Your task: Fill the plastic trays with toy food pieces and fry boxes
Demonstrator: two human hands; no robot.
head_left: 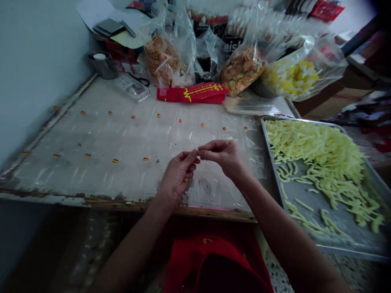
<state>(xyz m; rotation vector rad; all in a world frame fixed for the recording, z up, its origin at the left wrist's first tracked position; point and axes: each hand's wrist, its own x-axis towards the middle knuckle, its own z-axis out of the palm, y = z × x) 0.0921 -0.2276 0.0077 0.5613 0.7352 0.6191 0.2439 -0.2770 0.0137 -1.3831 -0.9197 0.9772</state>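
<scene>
My left hand (177,174) is closed above the near edge of the table, with a small orange-yellow piece (185,179) showing between its curled lower fingers. Its thumb and forefinger meet the fingertips of my right hand (222,156), which is closed in a pinch. Whatever the pinch holds is too small to make out. Under both hands lie clear plastic packs (210,189) in rows. Small red-and-yellow striped pieces sit on the packs in two lines, such as a near piece (146,159) left of my hands and a far piece (180,121) beyond them.
At right, a metal tray (276,175) bears a heap of pale yellow strips (317,150). Along the back stand plastic bags of orange-brown pieces (244,69) and yellow-white pieces (290,79), a red packet (192,93), scissors (142,80) and a dark cup (103,65).
</scene>
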